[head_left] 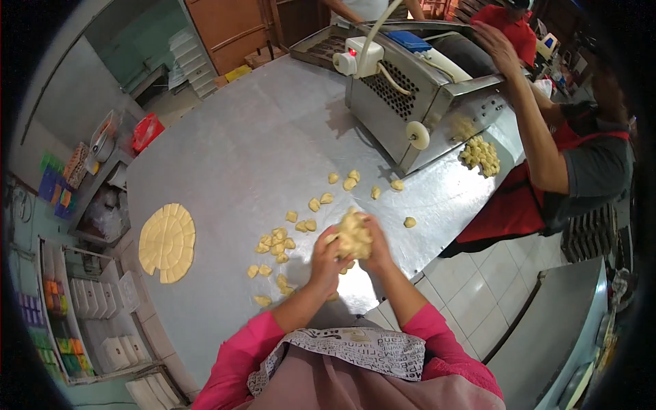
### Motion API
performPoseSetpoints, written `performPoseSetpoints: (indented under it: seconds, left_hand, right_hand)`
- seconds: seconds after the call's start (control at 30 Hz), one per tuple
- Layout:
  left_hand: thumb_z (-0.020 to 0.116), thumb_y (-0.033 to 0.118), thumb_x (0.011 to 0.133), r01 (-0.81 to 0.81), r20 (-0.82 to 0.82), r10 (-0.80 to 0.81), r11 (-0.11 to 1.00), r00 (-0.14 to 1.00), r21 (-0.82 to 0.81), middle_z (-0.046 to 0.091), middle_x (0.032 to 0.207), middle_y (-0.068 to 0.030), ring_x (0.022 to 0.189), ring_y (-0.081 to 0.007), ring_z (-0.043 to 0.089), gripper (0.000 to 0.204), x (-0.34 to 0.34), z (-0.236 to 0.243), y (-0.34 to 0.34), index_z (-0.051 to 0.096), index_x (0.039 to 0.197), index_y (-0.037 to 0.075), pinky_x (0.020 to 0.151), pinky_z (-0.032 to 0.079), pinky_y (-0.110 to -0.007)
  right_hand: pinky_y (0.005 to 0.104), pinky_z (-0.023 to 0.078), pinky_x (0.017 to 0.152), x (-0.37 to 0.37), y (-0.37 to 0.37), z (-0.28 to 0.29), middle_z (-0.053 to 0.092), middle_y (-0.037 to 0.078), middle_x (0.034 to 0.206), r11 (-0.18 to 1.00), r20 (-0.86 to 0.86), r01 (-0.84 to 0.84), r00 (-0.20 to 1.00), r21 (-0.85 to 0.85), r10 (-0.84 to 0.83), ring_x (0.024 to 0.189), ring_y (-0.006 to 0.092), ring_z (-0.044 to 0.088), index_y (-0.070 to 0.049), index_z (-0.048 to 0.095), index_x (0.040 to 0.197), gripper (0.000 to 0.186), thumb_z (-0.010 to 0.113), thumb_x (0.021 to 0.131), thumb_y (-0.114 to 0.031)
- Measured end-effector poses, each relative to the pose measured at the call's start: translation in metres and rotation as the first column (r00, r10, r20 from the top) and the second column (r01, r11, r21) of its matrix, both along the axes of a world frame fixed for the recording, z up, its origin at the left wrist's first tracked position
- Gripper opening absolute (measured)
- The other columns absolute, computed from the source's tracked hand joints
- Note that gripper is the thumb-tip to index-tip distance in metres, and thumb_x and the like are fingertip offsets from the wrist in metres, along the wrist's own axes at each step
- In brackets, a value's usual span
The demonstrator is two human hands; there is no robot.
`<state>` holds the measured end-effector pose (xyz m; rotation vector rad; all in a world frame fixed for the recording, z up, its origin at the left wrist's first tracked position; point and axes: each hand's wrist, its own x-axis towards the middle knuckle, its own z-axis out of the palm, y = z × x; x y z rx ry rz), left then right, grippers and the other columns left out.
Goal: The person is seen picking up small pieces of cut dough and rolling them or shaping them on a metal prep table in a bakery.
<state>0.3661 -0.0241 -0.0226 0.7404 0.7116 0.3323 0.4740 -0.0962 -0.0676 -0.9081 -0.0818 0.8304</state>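
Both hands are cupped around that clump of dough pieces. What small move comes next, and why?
Probably press the dough clump tighter between the left hand and right hand. It looks lumpy, its pieces not yet merged, and it is held just above the steel table. Loose dough pieces lie scattered beside the hands, so firming it first seems wise before picking up more.

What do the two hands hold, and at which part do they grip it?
A clump of dough pieces, pressed between the left hand and right hand, which grip its two sides above the table.
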Motion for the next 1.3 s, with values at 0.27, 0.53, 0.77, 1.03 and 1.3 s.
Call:
performPoseSetpoints:
  seconds: [0.27,0.53,0.77,1.03,1.3]
  left_hand:
    - [0.062,0.018,0.085,0.267,-0.102,-0.365,0.437,0.925,0.859,0.03,0.145,-0.018,0.13,-0.0295,0.036,0.074,0.165,0.015,-0.03,0.021,0.144,0.006,0.106,0.031,-0.036]
    - [0.051,0.003,0.09,0.505,0.002,-0.573,0.724,0.82,0.47,0.049,0.132,-0.011,0.118,-0.0193,0.05,0.045,-0.033,-0.029,0.037,0.039,0.134,0.003,0.098,0.042,-0.031]
    - [0.052,0.007,0.09,-0.156,-0.228,0.53,0.584,0.817,0.797,0.061,0.103,-0.0033,0.09,-0.0129,0.055,0.027,-0.27,-0.086,0.183,0.053,0.116,0.003,0.085,0.044,-0.026]
    - [0.062,0.021,0.084,0.252,-0.233,0.969,0.206,0.081,0.946,0.057,0.113,-0.0196,0.105,-0.0344,0.055,0.046,-0.374,-0.088,0.295,0.051,0.122,-0.001,0.093,0.043,-0.041]
    - [0.06,0.021,0.085,0.32,-0.643,0.687,0.558,0.34,0.766,0.063,0.1,-0.0193,0.092,-0.0366,0.06,0.03,-0.407,-0.072,0.32,0.057,0.107,0.0,0.077,0.047,-0.042]
  right_hand:
    - [0.0368,0.042,0.095,0.207,-0.125,0.023,0.055,0.009,0.123,0.876,0.178,0.479,0.868,-0.057,-0.463,0.111,0.0231,0.055,-0.007,0.046,0.129,0.056,0.041,0.094,-0.05]
    - [0.0334,0.034,0.101,0.137,-0.085,-0.024,0.051,0.017,0.128,0.6,0.894,0.758,0.422,-0.256,-0.152,0.12,0.0265,0.047,0.003,0.046,0.128,0.039,0.048,0.09,-0.008]
    - [0.0448,0.041,0.085,-0.119,0.011,0.02,0.057,0.02,0.113,0.916,0.93,-0.175,-0.135,-0.362,0.342,0.103,0.0328,0.054,-0.004,0.062,0.096,0.026,0.063,0.07,-0.002]
    - [0.0404,0.042,0.089,-0.19,0.103,0.025,0.055,0.012,0.123,0.708,0.898,-0.556,-0.319,-0.435,0.302,0.11,0.0291,0.053,-0.007,0.062,0.099,0.028,0.061,0.072,-0.001]
    - [0.0397,0.041,0.095,-0.234,0.136,0.033,0.056,0.013,0.121,0.496,0.793,-0.627,-0.389,-0.601,0.468,0.111,0.0284,0.052,-0.005,0.061,0.109,0.037,0.061,0.072,-0.004]
